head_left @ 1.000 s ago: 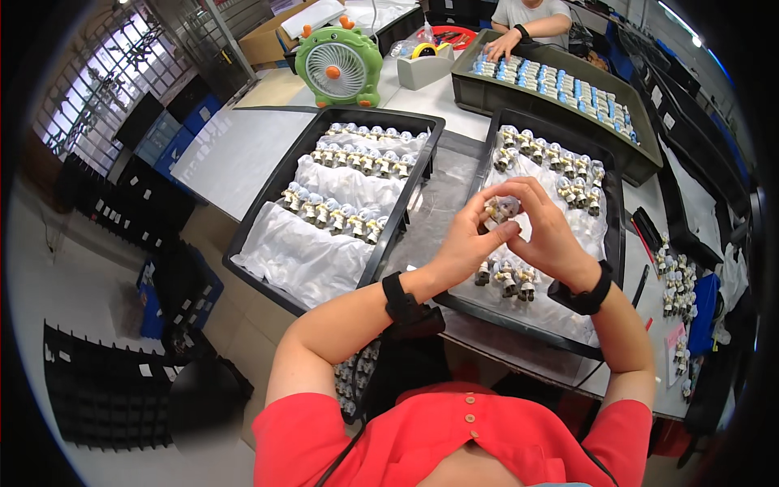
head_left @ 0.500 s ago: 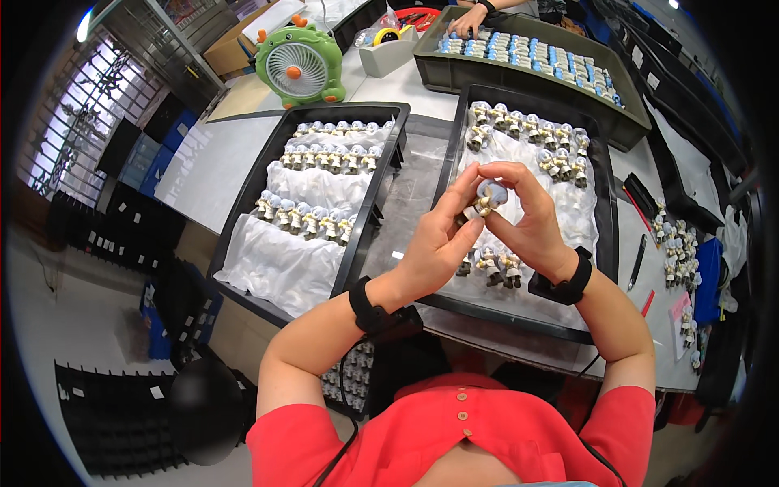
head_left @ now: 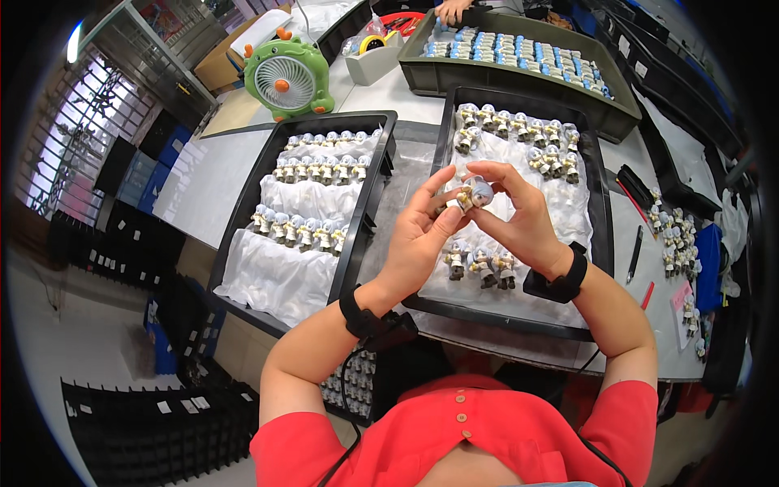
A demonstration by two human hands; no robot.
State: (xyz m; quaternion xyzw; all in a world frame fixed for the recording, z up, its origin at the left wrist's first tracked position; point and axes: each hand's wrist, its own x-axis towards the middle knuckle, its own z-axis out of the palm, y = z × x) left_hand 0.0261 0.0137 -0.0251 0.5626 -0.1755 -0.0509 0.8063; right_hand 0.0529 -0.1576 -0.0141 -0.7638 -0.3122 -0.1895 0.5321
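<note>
Between my two hands is a small figurine [head_left: 475, 194] with pale blue hair and a white and gold body, tilted with its head to the right. My left hand [head_left: 415, 237] pinches its body between thumb and fingers. With curved fingers and thumb, my right hand [head_left: 526, 221] grips around its head. Both hands are above the right black tray [head_left: 602, 243], where similar figurines [head_left: 480, 265] lie in rows on white tissue. The left black tray [head_left: 350, 258] has several more rows of them, with tissue between the rows.
A green fan [head_left: 289, 77] and a tape dispenser [head_left: 375, 60] stand at the back. Another person's hand [head_left: 452, 10] is at the far green tray [head_left: 519, 81], which holds blue-and-white parts. On the right lie a black pen-like tool [head_left: 634, 254] and a cluster of figurines [head_left: 675, 239].
The figurine has been turned in my fingers, so its face side now shows and its head points right. My left hand has shifted slightly left. The other person's hand has moved back.
</note>
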